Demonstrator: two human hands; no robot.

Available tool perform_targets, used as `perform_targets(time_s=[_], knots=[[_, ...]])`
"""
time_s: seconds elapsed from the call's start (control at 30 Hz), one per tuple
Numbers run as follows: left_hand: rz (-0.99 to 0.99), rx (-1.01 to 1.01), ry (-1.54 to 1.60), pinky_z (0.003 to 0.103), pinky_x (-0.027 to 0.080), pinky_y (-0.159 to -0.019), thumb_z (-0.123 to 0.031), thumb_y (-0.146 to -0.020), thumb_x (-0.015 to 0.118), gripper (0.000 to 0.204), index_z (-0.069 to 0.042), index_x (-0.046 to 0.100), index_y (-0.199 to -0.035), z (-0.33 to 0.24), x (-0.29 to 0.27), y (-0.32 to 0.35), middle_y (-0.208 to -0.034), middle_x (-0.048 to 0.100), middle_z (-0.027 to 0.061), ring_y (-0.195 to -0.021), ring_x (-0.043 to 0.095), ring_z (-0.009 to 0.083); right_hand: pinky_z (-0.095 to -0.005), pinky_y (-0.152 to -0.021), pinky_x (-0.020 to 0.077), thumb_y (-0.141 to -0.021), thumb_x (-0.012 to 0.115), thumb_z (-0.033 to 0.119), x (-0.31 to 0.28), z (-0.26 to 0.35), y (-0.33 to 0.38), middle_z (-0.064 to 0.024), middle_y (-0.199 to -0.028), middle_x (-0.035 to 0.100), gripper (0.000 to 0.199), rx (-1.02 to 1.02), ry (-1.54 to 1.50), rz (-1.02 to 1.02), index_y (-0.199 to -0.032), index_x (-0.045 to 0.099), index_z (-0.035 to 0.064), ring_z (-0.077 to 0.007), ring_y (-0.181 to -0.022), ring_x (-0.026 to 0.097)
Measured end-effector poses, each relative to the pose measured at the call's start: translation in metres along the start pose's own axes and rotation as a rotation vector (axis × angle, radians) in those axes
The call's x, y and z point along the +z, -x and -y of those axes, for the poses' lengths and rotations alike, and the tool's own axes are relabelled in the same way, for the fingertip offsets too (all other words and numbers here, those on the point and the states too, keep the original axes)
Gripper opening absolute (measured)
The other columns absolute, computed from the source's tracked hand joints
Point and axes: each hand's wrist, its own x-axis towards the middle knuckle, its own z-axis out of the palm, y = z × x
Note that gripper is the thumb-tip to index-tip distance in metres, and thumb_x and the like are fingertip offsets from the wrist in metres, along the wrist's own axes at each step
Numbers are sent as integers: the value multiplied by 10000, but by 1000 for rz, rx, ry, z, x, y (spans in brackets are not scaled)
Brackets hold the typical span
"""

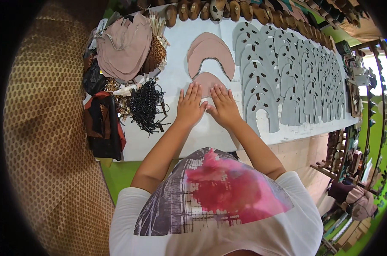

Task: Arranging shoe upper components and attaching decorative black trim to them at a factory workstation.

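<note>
Both my hands lie flat, fingers stretched forward, on a pink shoe upper [208,79] on the white table. My left hand [190,104] covers its left arm, and my right hand [223,104] covers its right arm; the thumbs nearly meet between them. Neither hand grips anything. Just beyond the fingertips lie overlapping pink uppers [211,48], the nearest edged with a dark beaded trim [207,60] along its inner curve. To the right, grey shoe uppers [254,79] with small dark pieces on them overlap in several long rows.
At the left lie a heap of pink cut pieces [123,47], a tangle of black beaded strands [146,106] and a dark box [106,128]. Wooden shoe lasts [235,10] line the table's far edge. Shelves [372,81] stand at the right; a patterned brown cloth [48,106] hangs at the left.
</note>
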Motion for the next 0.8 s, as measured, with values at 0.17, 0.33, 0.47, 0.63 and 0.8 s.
perform_targets(time_s=[0.17,0.33,0.47,0.63,0.8], knots=[[56,-16,57,479,98,-1086,-411,-912,366,597,-57,280,-1384,5,-8,-1,-1450,249,118,-1354,198,246,-474,-1083,140,-896,359,493,-8,-2,-6,-144,-1425,287,666,44,-124,82,-1374,280,36,-300,-1341,214],[118,7,267,474,95,-1087,-450,-927,298,599,-32,331,-1354,16,-9,-3,-1437,273,136,-1354,195,256,-469,-1082,145,-903,339,490,-6,-8,-8,-140,-1428,283,664,118,-173,168,-1407,212,77,-301,-1336,226],[90,44,394,479,114,-1083,-457,-922,309,585,-41,382,-1326,27,-16,4,-1418,309,138,-1339,234,268,-475,-1079,148,-905,335,492,-5,-7,-8,-141,-1429,280,662,119,-168,166,-1406,217,74,-303,-1334,229],[63,85,149,482,193,-1061,-397,-891,433,486,-63,488,-1240,35,-32,24,-1373,376,140,-1300,299,294,-507,-1073,135,-918,365,423,-9,-5,-12,-118,-1423,300,597,147,-171,180,-1392,246,81,-291,-1332,245],[-266,-167,177,502,278,-974,-258,-769,625,314,-71,610,-1020,61,-64,30,-1223,513,102,-1216,398,279,-437,-1008,280,-892,485,297,-30,1,-19,-151,-1247,497,498,161,-264,49,-1315,378,58,-310,-1123,483]])
